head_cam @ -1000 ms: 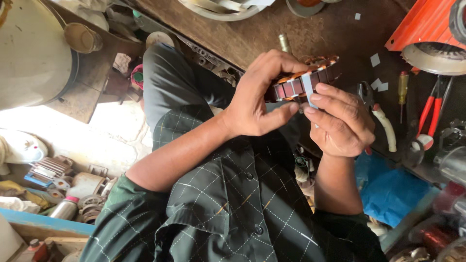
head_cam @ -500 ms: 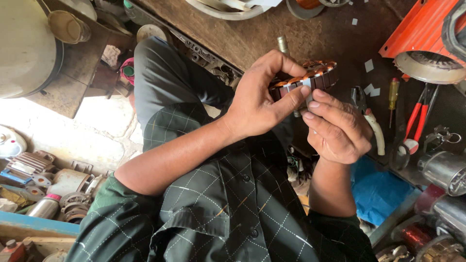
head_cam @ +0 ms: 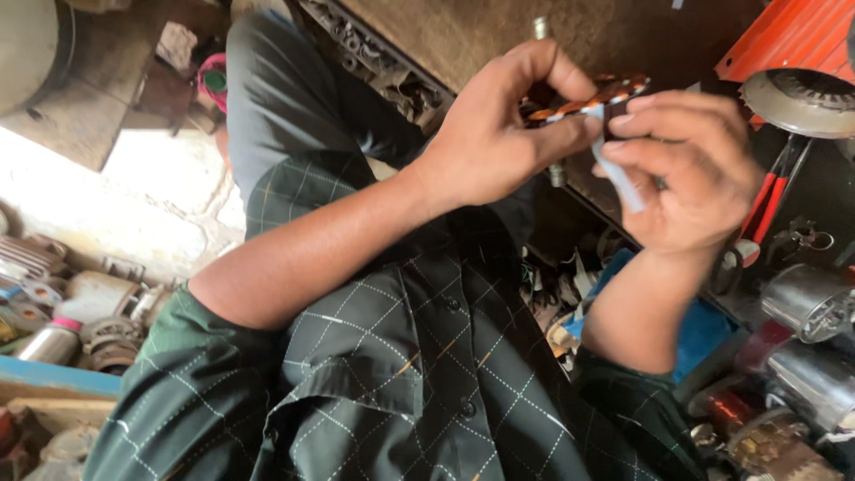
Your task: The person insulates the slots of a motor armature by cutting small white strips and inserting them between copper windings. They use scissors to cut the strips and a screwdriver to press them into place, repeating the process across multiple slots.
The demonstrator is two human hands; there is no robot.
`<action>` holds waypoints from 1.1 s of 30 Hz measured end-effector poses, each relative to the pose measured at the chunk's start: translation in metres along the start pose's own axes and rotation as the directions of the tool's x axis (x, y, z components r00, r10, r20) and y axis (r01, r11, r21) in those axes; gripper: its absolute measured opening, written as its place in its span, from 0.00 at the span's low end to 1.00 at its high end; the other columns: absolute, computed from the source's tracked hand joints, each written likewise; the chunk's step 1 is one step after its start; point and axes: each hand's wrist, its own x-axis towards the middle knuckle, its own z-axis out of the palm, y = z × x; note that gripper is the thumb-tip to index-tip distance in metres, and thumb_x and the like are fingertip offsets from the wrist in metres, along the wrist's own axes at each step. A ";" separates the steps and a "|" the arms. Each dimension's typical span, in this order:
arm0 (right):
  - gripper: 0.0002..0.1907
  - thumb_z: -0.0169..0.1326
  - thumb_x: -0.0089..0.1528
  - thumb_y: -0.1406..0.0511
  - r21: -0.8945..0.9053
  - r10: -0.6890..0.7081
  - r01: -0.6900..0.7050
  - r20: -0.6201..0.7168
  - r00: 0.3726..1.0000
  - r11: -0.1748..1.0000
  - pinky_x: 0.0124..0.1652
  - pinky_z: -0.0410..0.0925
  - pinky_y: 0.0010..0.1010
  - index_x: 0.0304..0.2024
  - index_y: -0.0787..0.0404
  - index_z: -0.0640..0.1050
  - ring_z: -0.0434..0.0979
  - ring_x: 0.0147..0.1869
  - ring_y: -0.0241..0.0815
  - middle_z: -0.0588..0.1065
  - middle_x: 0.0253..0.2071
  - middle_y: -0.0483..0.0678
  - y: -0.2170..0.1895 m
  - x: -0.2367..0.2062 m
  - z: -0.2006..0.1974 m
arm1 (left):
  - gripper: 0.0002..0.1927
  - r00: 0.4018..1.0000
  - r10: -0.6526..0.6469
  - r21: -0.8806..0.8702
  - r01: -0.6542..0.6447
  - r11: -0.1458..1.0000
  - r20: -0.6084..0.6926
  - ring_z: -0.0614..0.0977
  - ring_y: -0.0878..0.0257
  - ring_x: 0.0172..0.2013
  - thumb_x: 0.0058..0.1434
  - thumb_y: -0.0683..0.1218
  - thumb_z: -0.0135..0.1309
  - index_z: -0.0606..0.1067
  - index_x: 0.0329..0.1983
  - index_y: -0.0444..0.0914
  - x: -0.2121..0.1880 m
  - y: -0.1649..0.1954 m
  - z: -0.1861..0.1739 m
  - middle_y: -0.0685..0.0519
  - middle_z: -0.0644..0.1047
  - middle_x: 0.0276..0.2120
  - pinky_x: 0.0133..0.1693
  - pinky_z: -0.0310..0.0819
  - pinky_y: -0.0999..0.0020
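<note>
- Head view, step in hand: we judge that we are fitting a pale insulating strip (head_cam: 616,175) into the wound ring core (head_cam: 588,96), which we hold up in front of the chest, above the lap and clear of the workbench (head_cam: 463,36).
- Head view, left hand (head_cam: 499,134): the fingers are closed around the core, thumb on the near side, fingertips curled over the far edge. The grip looks firm.
- Head view, right hand (head_cam: 686,169): the fingers are pinched shut on the strip, with its upper end at the edge of the core and its lower end hanging free below the fingers.
- Next move, as we judge it: it calls for a steady left hand and a fine push along the slot, so that the strip does not buckle.
- The core: ring-shaped, seen nearly edge-on, with copper-orange windings and dark bands between them. Whether the strip has already entered a slot we cannot tell; the fingers hide the joint.
- Surroundings: red-handled pliers (head_cam: 770,200) lie to the right, well apart, and metal cylinders (head_cam: 806,303) beside them.
</note>
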 end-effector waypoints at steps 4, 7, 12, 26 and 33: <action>0.10 0.65 0.70 0.62 0.051 0.027 -0.032 0.107 0.994 0.998 0.50 0.72 0.36 0.43 0.63 0.82 0.81 0.53 0.50 0.78 0.47 0.50 0.008 -0.002 -0.007 | 0.10 0.973 0.228 0.189 -0.219 0.957 -0.027 0.79 0.69 0.39 0.59 0.43 0.65 0.75 0.39 0.35 -0.002 -0.004 -0.004 0.54 0.78 0.36 0.43 0.74 0.71; 0.12 0.63 0.72 0.61 0.077 0.079 -0.095 0.187 0.979 0.993 0.51 0.71 0.30 0.45 0.65 0.82 0.79 0.53 0.47 0.76 0.49 0.51 0.011 -0.004 -0.012 | 0.11 0.986 0.163 0.192 -0.156 0.969 -0.025 0.80 0.69 0.39 0.61 0.44 0.67 0.77 0.41 0.36 -0.003 -0.008 -0.008 0.54 0.78 0.37 0.43 0.76 0.71; 0.13 0.62 0.72 0.61 0.066 0.068 -0.086 0.233 0.970 0.994 0.50 0.70 0.28 0.46 0.66 0.82 0.78 0.52 0.44 0.75 0.47 0.51 0.013 -0.003 -0.016 | 0.09 0.992 0.124 0.098 -0.124 0.987 -0.002 0.79 0.71 0.36 0.63 0.44 0.65 0.76 0.40 0.37 -0.005 -0.013 -0.010 0.58 0.79 0.34 0.41 0.76 0.72; 0.11 0.62 0.70 0.63 -0.016 -0.066 0.072 0.259 0.964 0.997 0.49 0.70 0.28 0.45 0.67 0.82 0.78 0.51 0.44 0.76 0.47 0.51 0.012 0.004 -0.014 | 0.07 0.992 0.125 0.087 -0.124 0.988 -0.009 0.81 0.71 0.37 0.63 0.43 0.64 0.77 0.39 0.37 -0.009 -0.020 -0.013 0.58 0.79 0.34 0.42 0.78 0.71; 0.10 0.62 0.70 0.64 -0.032 -0.114 0.127 0.266 0.957 0.991 0.48 0.70 0.29 0.45 0.67 0.82 0.78 0.50 0.44 0.76 0.47 0.51 0.013 0.012 -0.015 | 0.09 0.996 0.080 0.133 -0.073 0.988 -0.045 0.83 0.69 0.34 0.59 0.46 0.64 0.77 0.37 0.39 -0.006 -0.011 -0.013 0.57 0.81 0.33 0.39 0.79 0.71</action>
